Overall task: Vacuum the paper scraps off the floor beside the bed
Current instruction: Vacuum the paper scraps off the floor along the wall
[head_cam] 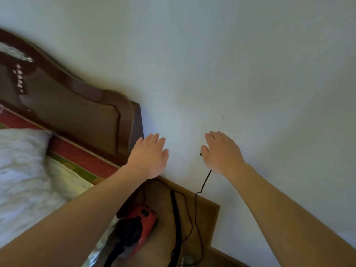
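Both hands, left (pixel 148 157) and right (pixel 223 153), hover open and empty near wall (pixel 231 64), red vacuum (pixel 140 226) on floor (pixel 204 214) below.

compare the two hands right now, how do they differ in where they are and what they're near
The left hand reaches out beside the wooden headboard; the right hand is out over bare wall. A black cord runs up to the right hand's thumb side, possibly to a plug there; nothing is at the left hand. Both are palm-down, fingers loosely spread, above the red vacuum.

Both hands, left (pixel 149 156) and right (pixel 223 152), reach empty toward the wall (pixel 231 64) above the red vacuum (pixel 141 226).
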Action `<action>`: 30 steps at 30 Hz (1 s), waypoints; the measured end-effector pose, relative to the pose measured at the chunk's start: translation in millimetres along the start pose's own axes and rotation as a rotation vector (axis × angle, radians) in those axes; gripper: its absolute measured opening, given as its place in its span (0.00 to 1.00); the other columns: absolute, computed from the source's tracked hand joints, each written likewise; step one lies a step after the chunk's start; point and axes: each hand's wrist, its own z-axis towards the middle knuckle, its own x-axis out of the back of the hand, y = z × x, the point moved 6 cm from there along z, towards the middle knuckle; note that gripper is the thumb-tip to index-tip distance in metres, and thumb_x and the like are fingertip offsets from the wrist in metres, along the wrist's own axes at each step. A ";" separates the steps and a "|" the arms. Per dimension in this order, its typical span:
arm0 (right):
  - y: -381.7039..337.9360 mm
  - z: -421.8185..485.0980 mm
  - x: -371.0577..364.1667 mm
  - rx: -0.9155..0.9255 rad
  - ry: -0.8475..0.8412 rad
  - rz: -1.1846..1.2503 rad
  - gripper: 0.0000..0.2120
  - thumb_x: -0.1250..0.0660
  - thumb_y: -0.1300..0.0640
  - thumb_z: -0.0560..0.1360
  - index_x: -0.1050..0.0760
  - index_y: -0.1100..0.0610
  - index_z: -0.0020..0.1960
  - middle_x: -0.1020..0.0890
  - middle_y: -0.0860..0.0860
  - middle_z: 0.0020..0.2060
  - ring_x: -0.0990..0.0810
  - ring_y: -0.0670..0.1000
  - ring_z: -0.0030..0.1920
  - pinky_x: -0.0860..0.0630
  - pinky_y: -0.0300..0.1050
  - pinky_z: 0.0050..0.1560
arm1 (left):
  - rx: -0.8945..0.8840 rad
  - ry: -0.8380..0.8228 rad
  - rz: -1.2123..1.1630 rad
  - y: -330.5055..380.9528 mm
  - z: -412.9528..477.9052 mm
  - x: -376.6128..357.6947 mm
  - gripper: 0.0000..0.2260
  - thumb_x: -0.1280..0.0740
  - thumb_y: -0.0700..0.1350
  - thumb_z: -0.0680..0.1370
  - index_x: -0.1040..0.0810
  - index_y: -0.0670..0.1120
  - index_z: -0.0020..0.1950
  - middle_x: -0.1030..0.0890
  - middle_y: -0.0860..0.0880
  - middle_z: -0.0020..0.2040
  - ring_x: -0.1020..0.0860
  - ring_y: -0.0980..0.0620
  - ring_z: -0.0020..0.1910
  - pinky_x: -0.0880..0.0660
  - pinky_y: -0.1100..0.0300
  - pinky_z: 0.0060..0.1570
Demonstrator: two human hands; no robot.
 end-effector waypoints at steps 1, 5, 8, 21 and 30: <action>-4.0 3.7 4.5 0.014 0.004 0.003 0.24 0.51 0.50 0.84 0.38 0.59 0.76 0.32 0.54 0.73 0.35 0.56 0.73 0.40 0.49 0.74 | 0.018 0.020 -0.001 -3.9 -1.2 6.3 0.23 0.49 0.52 0.85 0.38 0.45 0.78 0.36 0.45 0.79 0.40 0.46 0.79 0.44 0.45 0.77; -19.2 19.7 14.1 0.094 -0.006 0.010 0.25 0.51 0.50 0.84 0.41 0.59 0.78 0.34 0.55 0.75 0.38 0.56 0.75 0.43 0.49 0.76 | 0.099 0.066 -0.017 -16.6 -4.9 22.5 0.22 0.47 0.51 0.85 0.33 0.44 0.76 0.33 0.45 0.77 0.38 0.46 0.77 0.44 0.46 0.76; -27.3 31.3 20.1 0.168 -0.001 0.008 0.24 0.51 0.50 0.84 0.39 0.59 0.77 0.33 0.55 0.74 0.36 0.56 0.74 0.42 0.50 0.76 | 0.168 0.088 -0.030 -23.3 -7.4 30.0 0.22 0.47 0.51 0.85 0.33 0.45 0.76 0.33 0.45 0.77 0.39 0.46 0.77 0.44 0.46 0.76; -81.1 60.6 46.8 0.467 0.005 0.002 0.21 0.48 0.51 0.83 0.32 0.60 0.71 0.27 0.56 0.69 0.30 0.57 0.69 0.34 0.51 0.70 | 0.529 0.231 -0.017 -61.0 -69.8 56.7 0.27 0.51 0.55 0.78 0.25 0.43 0.69 0.25 0.42 0.69 0.29 0.42 0.70 0.33 0.44 0.69; -169.7 32.4 51.2 0.646 -0.004 0.032 0.24 0.48 0.50 0.83 0.35 0.59 0.75 0.30 0.55 0.72 0.33 0.56 0.72 0.37 0.51 0.73 | 0.688 0.249 -0.019 -104.1 -155.0 70.6 0.26 0.51 0.55 0.82 0.30 0.44 0.75 0.30 0.44 0.75 0.34 0.43 0.74 0.40 0.46 0.73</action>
